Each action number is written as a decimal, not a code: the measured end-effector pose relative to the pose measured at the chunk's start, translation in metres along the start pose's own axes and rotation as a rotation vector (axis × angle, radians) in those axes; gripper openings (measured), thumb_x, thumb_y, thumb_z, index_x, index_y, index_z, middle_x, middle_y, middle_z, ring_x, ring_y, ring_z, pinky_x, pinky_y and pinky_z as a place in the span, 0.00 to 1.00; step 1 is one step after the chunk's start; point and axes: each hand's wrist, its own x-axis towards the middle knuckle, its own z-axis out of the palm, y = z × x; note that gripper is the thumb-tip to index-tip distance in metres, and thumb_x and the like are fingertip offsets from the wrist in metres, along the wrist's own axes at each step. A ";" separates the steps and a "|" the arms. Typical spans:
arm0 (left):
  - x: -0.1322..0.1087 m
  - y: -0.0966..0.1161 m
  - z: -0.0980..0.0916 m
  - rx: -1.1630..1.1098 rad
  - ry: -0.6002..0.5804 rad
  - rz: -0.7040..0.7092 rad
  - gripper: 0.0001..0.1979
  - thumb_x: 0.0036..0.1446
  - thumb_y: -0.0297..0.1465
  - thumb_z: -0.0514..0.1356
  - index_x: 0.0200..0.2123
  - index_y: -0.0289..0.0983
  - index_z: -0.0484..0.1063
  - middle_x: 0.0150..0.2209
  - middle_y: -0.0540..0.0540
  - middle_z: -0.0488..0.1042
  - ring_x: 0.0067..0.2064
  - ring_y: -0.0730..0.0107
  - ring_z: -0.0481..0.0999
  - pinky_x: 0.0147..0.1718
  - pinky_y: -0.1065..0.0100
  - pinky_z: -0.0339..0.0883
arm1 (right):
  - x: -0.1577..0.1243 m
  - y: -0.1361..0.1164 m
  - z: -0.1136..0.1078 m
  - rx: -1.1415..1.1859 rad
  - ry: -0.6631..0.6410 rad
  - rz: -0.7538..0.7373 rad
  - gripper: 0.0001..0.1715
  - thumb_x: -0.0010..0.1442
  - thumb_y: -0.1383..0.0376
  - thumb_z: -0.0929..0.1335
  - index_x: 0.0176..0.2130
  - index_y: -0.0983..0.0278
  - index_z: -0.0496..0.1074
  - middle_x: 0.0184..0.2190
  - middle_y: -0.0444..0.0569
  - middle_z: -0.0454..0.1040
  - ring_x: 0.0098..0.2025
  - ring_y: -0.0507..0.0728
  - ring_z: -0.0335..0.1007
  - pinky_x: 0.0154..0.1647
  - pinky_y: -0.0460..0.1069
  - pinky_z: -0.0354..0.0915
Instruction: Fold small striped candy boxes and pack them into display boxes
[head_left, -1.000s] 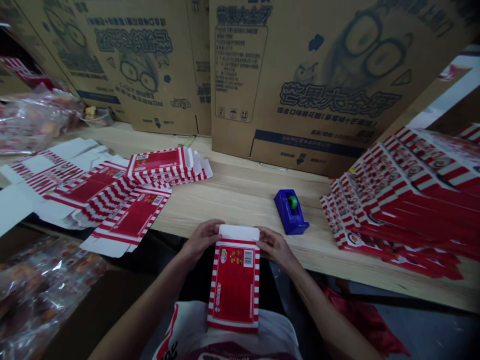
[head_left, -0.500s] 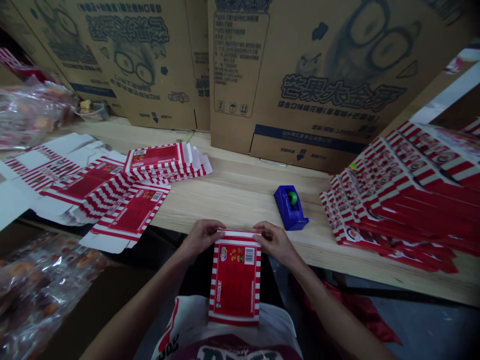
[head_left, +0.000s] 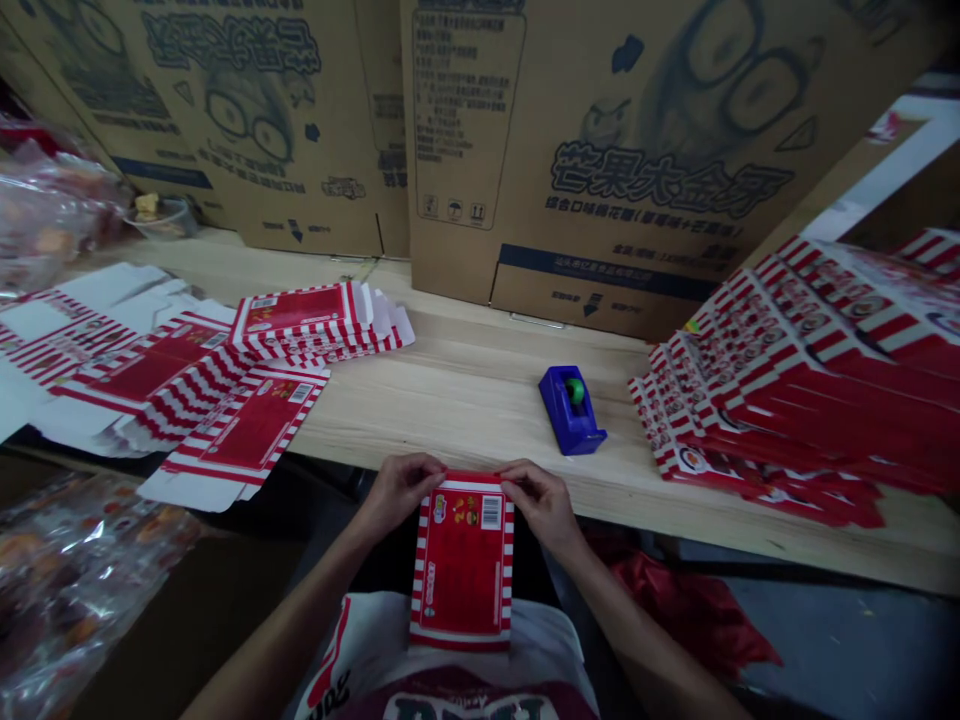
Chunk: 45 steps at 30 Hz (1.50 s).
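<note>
nearest is the person's white shirt [head_left: 544,632], with dark lettering across a maroon patch. the near end of a red box [head_left: 459,565] lies against it, with the printed side and barcode up and white stripes along both sides. the box is over the lap, just short of the table [head_left: 465,390], about midway between left and right. the left hand [head_left: 401,492] is clamped on its far left corner, thumb and fingers pinching the edge. the right hand [head_left: 544,505] pinches the far right corner in the same way, so the two hands are apart with the narrow far end between them.

to the near left, clear plastic packs [head_left: 75,590] lie below the table; to the near right, a shiny red sheet [head_left: 694,610] hangs or lies beneath it, i cannot tell which.

on the left of the table is a pile of striped cartons [head_left: 292,320] with white flaps, one jutting past the near edge. right of the middle stands a blue tape dispenser [head_left: 571,415] with a green core. farther right, striped boxes [head_left: 810,370] are stacked in leaning rows.

at the far left are a small clear tub [head_left: 169,220] with yellowish pieces and more plastic bags [head_left: 56,220]. large brown cardboard boxes [head_left: 457,250] line the far side.
</note>
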 end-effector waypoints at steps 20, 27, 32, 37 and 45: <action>0.017 0.016 0.024 -0.281 0.189 -0.135 0.20 0.43 0.40 0.71 0.37 0.35 0.74 0.31 0.48 0.77 0.27 0.68 0.77 0.26 0.69 0.72 | 0.038 0.021 -0.102 0.153 0.782 0.155 0.18 0.39 0.53 0.75 0.25 0.64 0.75 0.24 0.45 0.73 0.26 0.51 0.65 0.29 0.48 0.64; 0.054 0.040 0.002 -0.064 -0.048 -0.068 0.17 0.44 0.41 0.70 0.31 0.34 0.74 0.27 0.49 0.75 0.26 0.71 0.74 0.26 0.72 0.68 | 0.013 0.048 -0.096 0.094 0.785 0.045 0.16 0.43 0.54 0.74 0.23 0.64 0.73 0.39 0.51 0.71 0.42 0.58 0.67 0.43 0.53 0.67; 0.071 0.049 -0.002 0.147 -0.353 -0.076 0.15 0.46 0.41 0.67 0.28 0.33 0.74 0.25 0.49 0.73 0.26 0.73 0.70 0.25 0.74 0.64 | 0.005 0.056 -0.101 0.040 0.791 0.042 0.14 0.45 0.57 0.73 0.22 0.64 0.71 0.33 0.48 0.69 0.40 0.57 0.64 0.43 0.52 0.64; 0.074 0.048 0.011 0.219 -0.454 -0.037 0.13 0.48 0.39 0.65 0.28 0.34 0.75 0.24 0.49 0.72 0.26 0.73 0.68 0.26 0.74 0.61 | 0.001 0.007 -0.063 -0.009 0.264 0.084 0.13 0.53 0.57 0.71 0.24 0.63 0.73 0.31 0.47 0.69 0.35 0.55 0.65 0.37 0.49 0.62; 0.054 0.058 0.018 0.243 -0.460 0.052 0.12 0.49 0.38 0.65 0.29 0.34 0.77 0.22 0.50 0.72 0.25 0.75 0.64 0.25 0.75 0.58 | 0.037 -0.028 -0.006 -0.222 -0.230 0.125 0.14 0.49 0.61 0.74 0.20 0.64 0.69 0.21 0.43 0.68 0.25 0.51 0.60 0.25 0.46 0.55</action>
